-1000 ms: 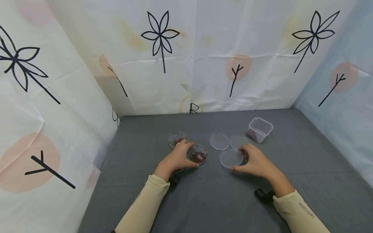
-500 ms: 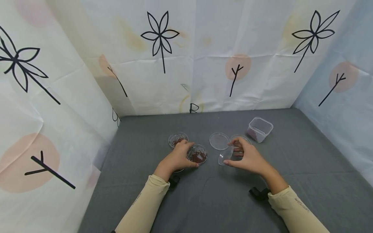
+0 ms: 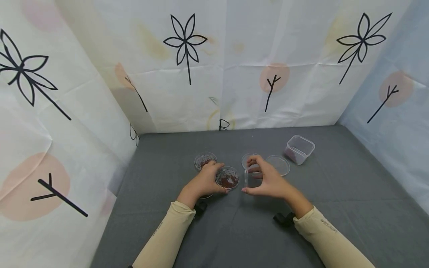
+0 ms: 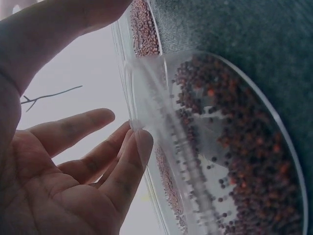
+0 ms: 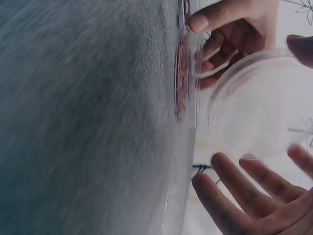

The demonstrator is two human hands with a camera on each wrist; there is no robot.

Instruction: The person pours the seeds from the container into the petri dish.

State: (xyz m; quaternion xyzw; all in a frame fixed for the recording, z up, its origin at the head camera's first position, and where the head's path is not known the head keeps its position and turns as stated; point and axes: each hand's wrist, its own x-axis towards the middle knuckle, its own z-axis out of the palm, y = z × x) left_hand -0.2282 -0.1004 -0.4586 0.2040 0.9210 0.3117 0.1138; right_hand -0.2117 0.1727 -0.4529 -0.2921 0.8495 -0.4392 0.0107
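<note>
My left hand grips the rim of a clear round petri dish on the grey cloth, thumb at the near side and fingers at the far side. Small reddish-brown grains cover part of its bottom. To the right of it, my right hand pinches a clear petri dish lid by its rim between thumb and fingertips. That lid stands on edge, raised over the cloth. Seen close in the left wrist view, dark red round grains lie in a dish near the left wrist.
Behind the left hand sits another dish of grains; a third dish is mostly hidden under the wrist. Two clear lids lie flat to the right. A rectangular plastic tub stands at the back right, before the patterned cloth wall.
My right hand has picked the front lid up off the cloth, turned it on edge and brought it left towards the held dish. The left hand has stayed in place.
</note>
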